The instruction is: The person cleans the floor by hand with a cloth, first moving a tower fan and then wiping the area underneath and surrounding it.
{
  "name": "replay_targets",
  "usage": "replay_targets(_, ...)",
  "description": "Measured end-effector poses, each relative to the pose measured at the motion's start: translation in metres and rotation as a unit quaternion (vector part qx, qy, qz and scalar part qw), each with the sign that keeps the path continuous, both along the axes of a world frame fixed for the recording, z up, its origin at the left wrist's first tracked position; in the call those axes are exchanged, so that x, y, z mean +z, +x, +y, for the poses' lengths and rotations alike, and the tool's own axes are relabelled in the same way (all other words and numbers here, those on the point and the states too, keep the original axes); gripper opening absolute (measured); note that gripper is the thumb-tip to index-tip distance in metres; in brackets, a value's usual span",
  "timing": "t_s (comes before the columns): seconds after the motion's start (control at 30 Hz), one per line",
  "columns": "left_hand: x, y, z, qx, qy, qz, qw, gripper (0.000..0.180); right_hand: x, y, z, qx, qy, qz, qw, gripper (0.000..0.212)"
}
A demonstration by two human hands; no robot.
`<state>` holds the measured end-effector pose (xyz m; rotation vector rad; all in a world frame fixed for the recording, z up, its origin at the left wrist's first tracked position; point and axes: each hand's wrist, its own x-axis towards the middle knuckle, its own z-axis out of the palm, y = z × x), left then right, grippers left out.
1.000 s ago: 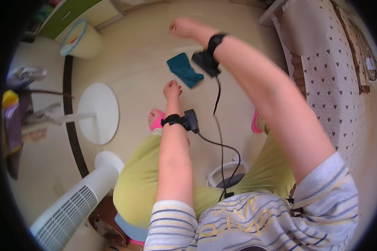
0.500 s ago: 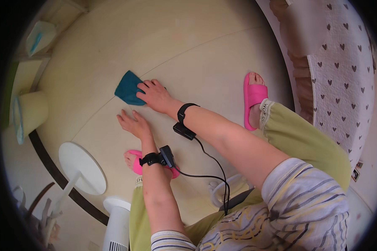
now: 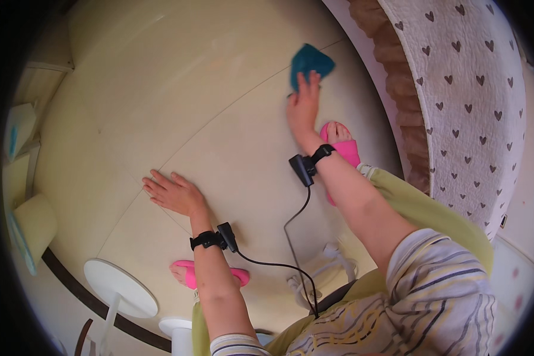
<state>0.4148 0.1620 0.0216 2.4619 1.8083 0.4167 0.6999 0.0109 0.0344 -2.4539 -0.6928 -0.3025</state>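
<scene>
Right hand: stretched far out ahead now, palm down, fingers laid open on the near edge of the teal cloth, pressing it to the floor rather than clutching it.
Teal cloth: lying flat on the pale floor, close to the skirted edge of the bed; half a second ago it sat nearer the body and more to the left, so it has been pushed forward across the boards.
Left hand: open, fingers spread, planted flat on the floor and holding nothing; a moment ago it was right beside the right hand, now the two are well apart.
What that tells us: this reads as a wiping stroke at full reach, the left hand serving as a prop while the right drives the cloth.
Wrists: a black band with a small black unit on each, joined by a dark cable that trails back to the body.
Feet: pink slippers, one just beside the right wrist, the other just behind the left forearm.
Around: a white round-based stand at lower left.
</scene>
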Motion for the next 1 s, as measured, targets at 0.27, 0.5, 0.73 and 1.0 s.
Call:
replay_targets(0.27,0.002,-0.003,0.001,0.005,-0.011,-0.001,1.000,0.049,0.009,-0.054,0.040,0.330,-0.088,0.033,0.939,0.054)
replay_targets(0.5,0.012,0.005,0.004,0.017,-0.034,-0.003,0.999,0.051,-0.009,0.090,0.091,-0.002,-0.056,-0.058,0.997,0.052)
replay_targets(0.73,0.013,0.001,0.008,0.023,-0.059,0.001,0.998,0.055,0.002,0.051,0.178,0.275,-0.020,0.004,0.961,0.050)
replay_targets(1.0,0.012,-0.004,0.010,0.035,-0.079,0.004,0.996,0.058,-0.008,0.052,0.200,0.249,-0.100,-0.068,0.961,0.052)
